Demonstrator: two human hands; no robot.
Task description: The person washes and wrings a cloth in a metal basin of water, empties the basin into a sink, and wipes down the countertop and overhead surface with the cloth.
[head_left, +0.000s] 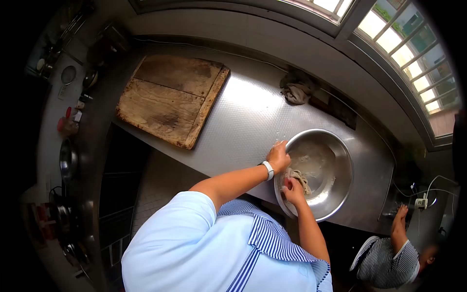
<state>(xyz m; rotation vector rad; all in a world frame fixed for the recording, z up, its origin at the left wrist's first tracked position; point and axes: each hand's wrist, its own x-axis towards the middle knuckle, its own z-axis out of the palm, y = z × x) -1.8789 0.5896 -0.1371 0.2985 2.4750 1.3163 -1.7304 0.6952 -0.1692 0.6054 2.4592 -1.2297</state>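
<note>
A wide steel bowl point(340, 170) sits on the metal counter near its front edge, with whitish wet residue on its inside. My left hand point(278, 156), with a watch on the wrist, is closed over the bowl's left rim. Inside the bowl, at its lower left, my right hand point(294, 191) has its fingers closed on a crumpled beige cloth point(304, 183). Part of the cloth lies beyond the fingers against the bowl wall.
A thick wooden board point(170, 100) lies on the left of the metal counter point(243, 117). A bunched dark cloth point(296, 90) rests by the back wall. Another person point(389, 260) is at the lower right, near a white socket point(421, 203) with cables. Pans hang at far left.
</note>
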